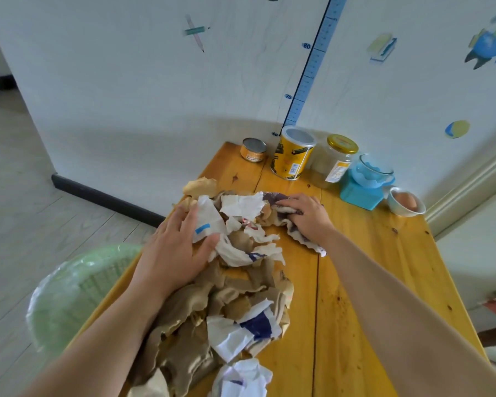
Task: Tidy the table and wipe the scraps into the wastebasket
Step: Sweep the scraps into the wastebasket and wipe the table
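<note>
Herding scraps (235, 285) twd wastebasket (75, 287) beside table's (370, 282) left edge.
L hand (178, 247) flat, fingers straight on them; R hand (307, 216) fingers curled round cloth (309, 244). Could scatter onto floor (26, 196) if shoved too fast.

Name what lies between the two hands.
In the head view, torn white and brown paper scraps fill the stretch between the left hand and the right hand, which grips a cloth.

Quick count: one counter (370, 267), one wastebasket (78, 287), one cloth (299, 237), one can (254, 150), one tin (294, 153), one jar (334, 161), one scale (361, 193), one glass bowl (374, 170), one white bowl (395, 206), one egg (407, 199). Scraps (241, 282): too many to count, one big pile. Two hands: left hand (172, 247), right hand (307, 216).
</note>
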The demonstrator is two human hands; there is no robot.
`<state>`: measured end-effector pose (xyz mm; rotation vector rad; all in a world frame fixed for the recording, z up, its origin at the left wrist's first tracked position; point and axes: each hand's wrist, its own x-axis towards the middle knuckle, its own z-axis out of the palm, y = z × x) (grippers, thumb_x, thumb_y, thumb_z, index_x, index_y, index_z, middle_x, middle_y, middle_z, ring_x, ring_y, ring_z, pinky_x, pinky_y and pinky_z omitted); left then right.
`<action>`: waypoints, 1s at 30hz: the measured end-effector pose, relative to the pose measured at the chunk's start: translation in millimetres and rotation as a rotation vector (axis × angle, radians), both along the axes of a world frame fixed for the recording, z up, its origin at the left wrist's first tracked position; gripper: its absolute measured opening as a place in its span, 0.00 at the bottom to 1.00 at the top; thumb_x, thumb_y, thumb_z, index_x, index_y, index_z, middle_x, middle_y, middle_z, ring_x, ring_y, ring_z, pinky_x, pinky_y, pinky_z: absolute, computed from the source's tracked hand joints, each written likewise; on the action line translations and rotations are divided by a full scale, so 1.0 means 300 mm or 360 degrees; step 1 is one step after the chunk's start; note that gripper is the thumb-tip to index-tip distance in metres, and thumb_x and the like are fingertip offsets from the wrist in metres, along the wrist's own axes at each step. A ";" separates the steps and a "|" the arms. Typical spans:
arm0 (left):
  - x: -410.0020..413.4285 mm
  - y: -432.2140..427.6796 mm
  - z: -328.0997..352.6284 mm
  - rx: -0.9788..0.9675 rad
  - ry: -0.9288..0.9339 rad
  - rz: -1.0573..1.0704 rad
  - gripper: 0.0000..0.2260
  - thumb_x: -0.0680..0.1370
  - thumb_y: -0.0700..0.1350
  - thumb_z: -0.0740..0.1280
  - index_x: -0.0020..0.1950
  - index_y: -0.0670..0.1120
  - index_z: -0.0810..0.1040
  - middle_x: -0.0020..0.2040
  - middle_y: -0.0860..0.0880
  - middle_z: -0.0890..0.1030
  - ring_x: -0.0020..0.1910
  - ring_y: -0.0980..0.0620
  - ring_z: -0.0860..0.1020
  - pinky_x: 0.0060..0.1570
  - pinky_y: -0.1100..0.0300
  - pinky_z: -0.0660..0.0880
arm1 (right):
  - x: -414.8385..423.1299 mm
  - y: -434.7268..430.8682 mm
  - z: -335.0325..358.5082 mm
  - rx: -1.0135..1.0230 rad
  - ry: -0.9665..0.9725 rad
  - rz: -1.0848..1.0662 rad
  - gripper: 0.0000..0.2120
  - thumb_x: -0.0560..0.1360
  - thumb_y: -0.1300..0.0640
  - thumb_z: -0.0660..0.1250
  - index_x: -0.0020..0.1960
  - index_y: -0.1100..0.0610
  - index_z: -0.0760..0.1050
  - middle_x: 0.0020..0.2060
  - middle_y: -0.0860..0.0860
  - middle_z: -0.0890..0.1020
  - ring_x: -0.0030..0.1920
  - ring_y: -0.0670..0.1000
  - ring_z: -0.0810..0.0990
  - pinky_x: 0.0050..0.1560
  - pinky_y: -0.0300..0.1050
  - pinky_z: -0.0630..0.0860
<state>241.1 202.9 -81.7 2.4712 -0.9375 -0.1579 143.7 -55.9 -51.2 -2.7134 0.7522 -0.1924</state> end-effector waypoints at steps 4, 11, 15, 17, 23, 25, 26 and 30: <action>0.001 0.001 0.004 0.0027 -0.0017 -0.0029 0.35 0.73 0.68 0.46 0.76 0.54 0.45 0.77 0.50 0.51 0.75 0.47 0.56 0.70 0.49 0.58 | -0.033 0.008 0.056 0.0265 -0.0252 -0.0102 0.17 0.75 0.67 0.59 0.56 0.52 0.79 0.52 0.52 0.81 0.47 0.47 0.78 0.48 0.42 0.75; -0.001 -0.002 0.012 0.0077 -0.0080 -0.0086 0.38 0.71 0.70 0.42 0.76 0.52 0.45 0.78 0.50 0.49 0.76 0.50 0.47 0.68 0.59 0.43 | 0.252 0.049 0.220 0.0309 -0.0514 0.0045 0.18 0.76 0.67 0.58 0.59 0.52 0.77 0.43 0.50 0.81 0.34 0.42 0.78 0.31 0.32 0.74; 0.000 0.009 0.020 0.0074 -0.0150 -0.0130 0.38 0.71 0.69 0.40 0.76 0.51 0.48 0.77 0.50 0.51 0.76 0.51 0.48 0.66 0.60 0.40 | 0.475 0.083 0.157 0.0144 -0.0286 0.0163 0.22 0.74 0.69 0.57 0.61 0.51 0.77 0.56 0.55 0.79 0.49 0.52 0.80 0.49 0.45 0.79; 0.000 0.012 0.026 0.0088 -0.0134 -0.0123 0.38 0.70 0.70 0.39 0.76 0.51 0.47 0.78 0.50 0.50 0.76 0.51 0.47 0.66 0.61 0.40 | 0.538 0.083 0.098 -0.0001 -0.0116 0.0214 0.23 0.74 0.70 0.57 0.62 0.50 0.76 0.61 0.55 0.77 0.59 0.56 0.75 0.59 0.48 0.74; 0.008 0.003 0.022 0.0120 -0.0135 -0.0112 0.40 0.69 0.71 0.37 0.76 0.52 0.48 0.78 0.51 0.50 0.76 0.51 0.47 0.67 0.61 0.39 | 0.545 0.073 0.039 -0.0033 0.0128 0.0336 0.26 0.72 0.72 0.57 0.62 0.52 0.76 0.63 0.54 0.76 0.62 0.56 0.72 0.64 0.48 0.69; 0.005 0.002 0.023 0.0140 -0.0122 -0.0109 0.39 0.69 0.70 0.38 0.76 0.52 0.47 0.78 0.51 0.50 0.76 0.51 0.47 0.67 0.61 0.39 | 0.523 0.078 0.040 -0.0031 0.0132 0.0398 0.26 0.71 0.74 0.57 0.62 0.53 0.77 0.63 0.53 0.75 0.63 0.55 0.71 0.65 0.45 0.67; 0.002 0.004 0.023 0.0151 -0.0121 -0.0109 0.39 0.70 0.70 0.38 0.76 0.52 0.47 0.78 0.51 0.50 0.76 0.51 0.47 0.68 0.60 0.40 | 0.512 0.081 0.040 -0.0024 0.0145 0.0417 0.26 0.71 0.74 0.57 0.61 0.53 0.77 0.63 0.52 0.76 0.63 0.54 0.71 0.64 0.43 0.67; -0.004 0.008 0.025 0.0148 -0.0099 -0.0117 0.40 0.68 0.71 0.37 0.76 0.51 0.48 0.78 0.50 0.50 0.76 0.51 0.47 0.70 0.58 0.42 | 0.442 0.117 0.090 -0.0034 -0.0062 0.0400 0.23 0.71 0.74 0.56 0.59 0.57 0.78 0.60 0.55 0.77 0.61 0.56 0.73 0.62 0.43 0.69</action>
